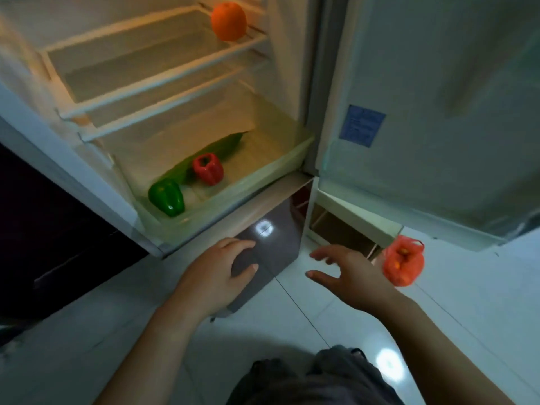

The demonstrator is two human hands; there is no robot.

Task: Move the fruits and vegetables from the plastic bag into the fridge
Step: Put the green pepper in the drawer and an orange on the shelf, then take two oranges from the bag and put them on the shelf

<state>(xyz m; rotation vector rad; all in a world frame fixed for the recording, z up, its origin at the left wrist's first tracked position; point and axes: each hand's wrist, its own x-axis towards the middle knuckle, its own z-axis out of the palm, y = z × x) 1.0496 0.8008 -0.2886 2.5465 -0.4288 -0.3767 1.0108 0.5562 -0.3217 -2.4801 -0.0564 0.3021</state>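
Red plastic bag (403, 263) sits on the floor (482, 287) at lower right of the frame, small orange fruits showing inside; right hand (353, 276) is just to its left, fingers spread wide, holding nothing, clearly the nearer one; left hand (222, 267) at centre, loosely curled, empty; fridge drawer (263, 182) at centre left already holds green pepper (166, 197), red pepper (208, 169), cucumber (216, 149); orange (228, 21) up top on a shelf.

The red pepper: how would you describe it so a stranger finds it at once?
Look into the open fridge, down to the clear drawer at its bottom. The red pepper sits beside the long cucumber, right of the green pepper. It is the only red thing there.
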